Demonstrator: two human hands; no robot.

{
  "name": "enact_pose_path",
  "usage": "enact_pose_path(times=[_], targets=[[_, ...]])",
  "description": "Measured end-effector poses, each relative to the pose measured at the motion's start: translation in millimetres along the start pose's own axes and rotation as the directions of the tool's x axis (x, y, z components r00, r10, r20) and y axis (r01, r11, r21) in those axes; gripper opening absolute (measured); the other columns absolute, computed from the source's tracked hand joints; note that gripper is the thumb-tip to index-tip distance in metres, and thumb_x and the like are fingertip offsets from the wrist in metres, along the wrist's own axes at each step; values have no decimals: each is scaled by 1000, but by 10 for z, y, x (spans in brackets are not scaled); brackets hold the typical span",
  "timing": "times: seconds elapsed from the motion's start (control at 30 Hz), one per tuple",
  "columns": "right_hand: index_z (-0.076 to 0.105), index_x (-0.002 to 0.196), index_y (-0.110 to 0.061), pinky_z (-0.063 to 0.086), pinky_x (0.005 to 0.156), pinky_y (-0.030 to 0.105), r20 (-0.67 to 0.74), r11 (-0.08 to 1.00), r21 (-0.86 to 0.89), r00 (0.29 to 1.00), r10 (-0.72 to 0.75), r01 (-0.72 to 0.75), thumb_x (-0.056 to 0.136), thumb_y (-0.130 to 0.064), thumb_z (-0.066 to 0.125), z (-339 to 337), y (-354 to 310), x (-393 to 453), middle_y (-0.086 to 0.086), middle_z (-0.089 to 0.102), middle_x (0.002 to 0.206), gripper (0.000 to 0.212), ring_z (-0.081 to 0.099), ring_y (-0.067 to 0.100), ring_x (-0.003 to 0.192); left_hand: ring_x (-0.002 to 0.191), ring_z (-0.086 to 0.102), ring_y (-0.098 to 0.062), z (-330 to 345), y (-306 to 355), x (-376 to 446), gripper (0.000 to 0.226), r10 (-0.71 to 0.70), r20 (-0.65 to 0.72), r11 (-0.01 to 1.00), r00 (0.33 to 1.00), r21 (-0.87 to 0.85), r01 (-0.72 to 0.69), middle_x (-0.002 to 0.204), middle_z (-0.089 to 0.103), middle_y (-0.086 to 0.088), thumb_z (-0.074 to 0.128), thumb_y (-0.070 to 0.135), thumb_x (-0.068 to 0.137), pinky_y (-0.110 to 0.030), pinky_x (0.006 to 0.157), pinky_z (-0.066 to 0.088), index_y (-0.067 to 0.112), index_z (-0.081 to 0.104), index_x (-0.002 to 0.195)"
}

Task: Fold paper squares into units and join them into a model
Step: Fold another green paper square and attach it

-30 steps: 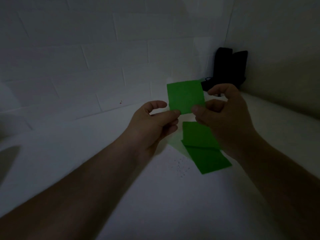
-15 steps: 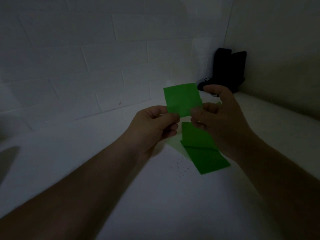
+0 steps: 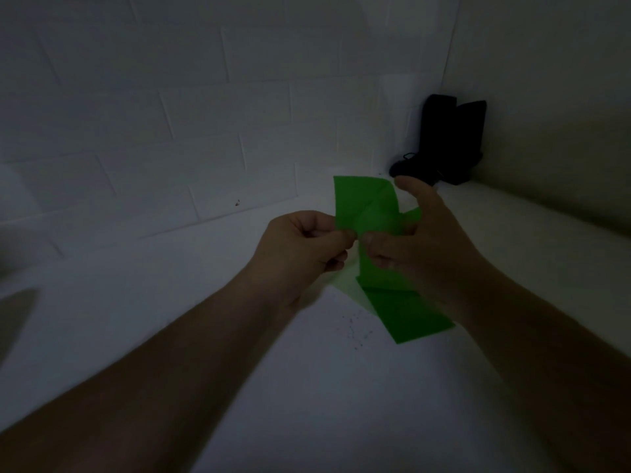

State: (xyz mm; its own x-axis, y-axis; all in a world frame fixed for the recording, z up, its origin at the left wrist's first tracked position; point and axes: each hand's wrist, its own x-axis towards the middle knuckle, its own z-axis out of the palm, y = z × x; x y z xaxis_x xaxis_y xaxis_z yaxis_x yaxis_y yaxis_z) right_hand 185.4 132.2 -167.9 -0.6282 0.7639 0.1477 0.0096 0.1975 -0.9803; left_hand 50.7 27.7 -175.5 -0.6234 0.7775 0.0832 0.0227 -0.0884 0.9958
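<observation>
A green paper square [image 3: 363,203] stands upright in the air at the middle of the view, creased and bent on its right side. My left hand [image 3: 300,250] pinches its lower left edge between thumb and fingers. My right hand [image 3: 420,240] pinches its lower edge close beside the left thumb, with the thumb raised near the paper's upper right corner. Below the hands, more green paper squares [image 3: 406,312] lie overlapping on the white surface, partly hidden by my right hand.
The white surface [image 3: 307,387] runs to a white brick wall [image 3: 205,114] behind. A dark object [image 3: 447,138] stands in the far right corner. Small dark specks [image 3: 355,331] dot the surface left of the loose squares. The scene is dim.
The held square has turned and bent, its right side now folding back. My two hands have moved closer together, thumbs nearly touching at the paper's lower edge.
</observation>
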Motion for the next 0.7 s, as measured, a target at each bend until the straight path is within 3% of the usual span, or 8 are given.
enact_pose_path(times=[0.13,0.37,0.53,0.6,0.7], targets=[[36,147,-38,58,58,28,-8,1000,2,1000,-1,1,79,-2,82,-13,-21,-3,1,75,70,90,68,13,58,64,64,-15,8,-4,-5,4,-2,5,1000,1000,-11,2,77,70,-13,73,-2,88,-27,68,60,0,73,91],[32,153,-31,57,63,25,-35,993,114,999,-23,27,82,2,79,-93,20,77,-2,72,64,91,70,10,63,64,65,-15,-30,-10,16,4,-3,5,999,1000,-32,3,72,70,-10,73,-3,88,-28,70,61,1,73,88],[30,155,-33,62,78,35,-24,993,112,999,-30,33,83,-4,80,-137,51,101,9,72,76,93,73,20,73,67,65,-16,-56,-22,44,7,17,-29,999,999,-41,-18,78,68,-16,71,-3,89,-28,70,62,-8,71,94],[30,156,-30,61,74,32,-33,993,105,998,-48,51,83,-1,79,-160,45,101,20,67,76,92,65,23,69,67,66,-16,-67,-32,55,16,14,-42,999,999,-40,-16,82,67,-20,72,-3,89,-28,70,61,-13,69,101],[29,156,-30,60,70,33,-20,996,77,999,-42,44,83,0,78,-160,19,78,35,60,82,93,60,28,71,65,65,-15,-65,-31,56,6,13,-37,999,999,-32,-14,79,66,-17,71,-3,89,-28,71,62,-6,71,94]])
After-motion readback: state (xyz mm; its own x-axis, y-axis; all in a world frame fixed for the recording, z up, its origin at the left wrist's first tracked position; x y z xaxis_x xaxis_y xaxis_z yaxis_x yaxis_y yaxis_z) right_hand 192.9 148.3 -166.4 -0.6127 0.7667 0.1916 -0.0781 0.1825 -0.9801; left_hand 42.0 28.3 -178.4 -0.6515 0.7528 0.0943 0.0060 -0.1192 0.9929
